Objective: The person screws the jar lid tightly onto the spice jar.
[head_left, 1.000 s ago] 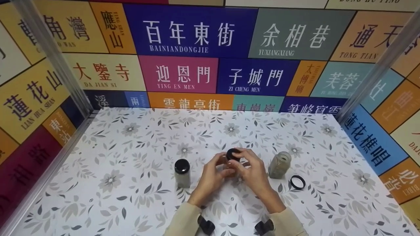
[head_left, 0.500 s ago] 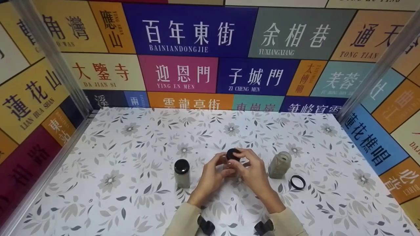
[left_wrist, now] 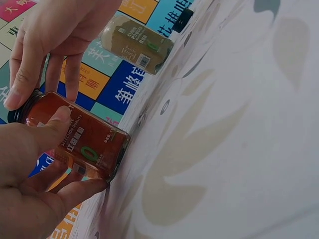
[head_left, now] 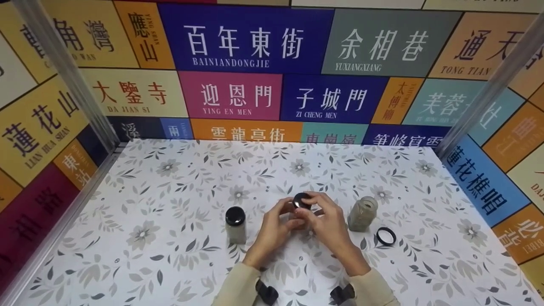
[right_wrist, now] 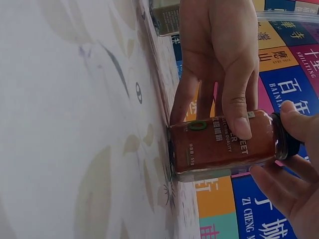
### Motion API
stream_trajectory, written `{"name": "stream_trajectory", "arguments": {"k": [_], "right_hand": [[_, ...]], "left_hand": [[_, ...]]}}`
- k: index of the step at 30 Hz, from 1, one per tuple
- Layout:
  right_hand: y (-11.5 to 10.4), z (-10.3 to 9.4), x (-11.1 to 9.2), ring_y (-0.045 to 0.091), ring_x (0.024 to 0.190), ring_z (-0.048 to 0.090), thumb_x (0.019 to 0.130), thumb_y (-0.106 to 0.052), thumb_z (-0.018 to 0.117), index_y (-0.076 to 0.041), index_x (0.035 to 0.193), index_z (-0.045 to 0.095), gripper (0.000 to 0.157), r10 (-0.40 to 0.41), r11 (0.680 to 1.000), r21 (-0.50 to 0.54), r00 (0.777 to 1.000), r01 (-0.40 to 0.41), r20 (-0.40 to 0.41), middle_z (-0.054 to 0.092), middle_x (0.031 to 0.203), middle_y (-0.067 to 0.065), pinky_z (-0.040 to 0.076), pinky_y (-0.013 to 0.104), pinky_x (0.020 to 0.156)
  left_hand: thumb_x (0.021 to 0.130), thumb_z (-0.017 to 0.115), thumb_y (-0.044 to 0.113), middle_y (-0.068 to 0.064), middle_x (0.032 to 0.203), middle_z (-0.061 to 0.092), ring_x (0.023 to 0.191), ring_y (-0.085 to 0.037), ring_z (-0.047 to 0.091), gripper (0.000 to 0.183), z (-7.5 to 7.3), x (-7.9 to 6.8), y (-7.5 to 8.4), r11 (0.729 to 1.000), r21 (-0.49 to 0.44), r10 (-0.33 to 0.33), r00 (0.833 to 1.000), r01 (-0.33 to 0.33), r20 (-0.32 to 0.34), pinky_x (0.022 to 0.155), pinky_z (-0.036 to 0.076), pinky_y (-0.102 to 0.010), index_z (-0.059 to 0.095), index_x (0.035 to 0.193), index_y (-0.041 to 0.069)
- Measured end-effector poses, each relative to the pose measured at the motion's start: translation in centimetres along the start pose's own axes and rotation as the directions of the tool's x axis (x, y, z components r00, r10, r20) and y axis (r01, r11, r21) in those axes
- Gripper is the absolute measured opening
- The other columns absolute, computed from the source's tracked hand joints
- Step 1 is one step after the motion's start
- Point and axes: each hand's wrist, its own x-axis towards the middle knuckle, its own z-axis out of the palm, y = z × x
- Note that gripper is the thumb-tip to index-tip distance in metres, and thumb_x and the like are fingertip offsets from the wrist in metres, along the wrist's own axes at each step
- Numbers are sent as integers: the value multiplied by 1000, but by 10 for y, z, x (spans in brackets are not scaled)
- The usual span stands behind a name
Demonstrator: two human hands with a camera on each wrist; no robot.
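A glass spice jar of red powder [left_wrist: 94, 132] stands upright on the table between the hands. My left hand [head_left: 275, 225] grips its body, thumb across the label and fingers on the far side. With thumb and fingers, my right hand [head_left: 332, 219] pinches the black lid [head_left: 302, 200], which sits on the jar's mouth. From the head view most of the red jar is hidden behind the hands. To the right stands a lidless jar of cumin powder [head_left: 362, 214], and beside it lies a black lid with a pale inside [head_left: 386, 236].
A third spice jar [head_left: 236, 231], capped in glossy black, stands left of the left hand. Flowered white cloth [head_left: 178, 187] covers the table. Behind it and along both sides rise walls of coloured sign panels [head_left: 238, 95].
The lid under the right fingers has tilted or turned slightly, so its top now shows a bright reflection. Both hands stay almost in place, and the other jars have not moved.
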Motion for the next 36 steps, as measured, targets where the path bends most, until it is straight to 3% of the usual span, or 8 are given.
{"name": "stream_trajectory", "arguments": {"k": [10, 18, 27, 36], "right_hand": [[3, -2, 0, 28, 109, 70, 84, -13, 79, -8, 104, 72, 21, -32, 999, 25, 999, 32, 13, 70, 125, 12, 63, 33, 68], [4, -1, 0, 28, 105, 71, 81, -14, 81, -5, 103, 72, 26, -25, 999, 21, 1000, 25, 1, 71, 120, 12, 62, 24, 72], [6, -1, 2, 27, 107, 67, 79, -8, 81, -5, 105, 72, 27, -173, 984, -52, 985, 172, -21, 71, 122, 11, 60, 33, 77], [6, -2, 2, 25, 103, 69, 81, -12, 81, -7, 104, 73, 25, -102, 994, -54, 994, 100, -28, 73, 120, 11, 60, 41, 79]], "left_hand": [[84, 79, 16, -9, 113, 73, 110, -26, 70, 47, 0, 1, 1, 1000, -11, 6, 1000, -6, -5, 104, 53, -41, 61, 127, 11], [83, 79, 15, -8, 110, 74, 113, -26, 69, 48, 0, 1, 2, 1000, 7, -10, 1000, 10, -1, 107, 51, -43, 62, 127, 12], [83, 78, 15, -10, 110, 74, 113, -27, 69, 47, 0, 1, 0, 1000, 9, -10, 1000, 10, 5, 108, 50, -43, 61, 127, 10], [85, 76, 12, -10, 114, 74, 115, -26, 68, 49, -1, 0, 0, 1000, -15, -6, 1000, 7, 21, 109, 49, -43, 60, 131, 11]]}}
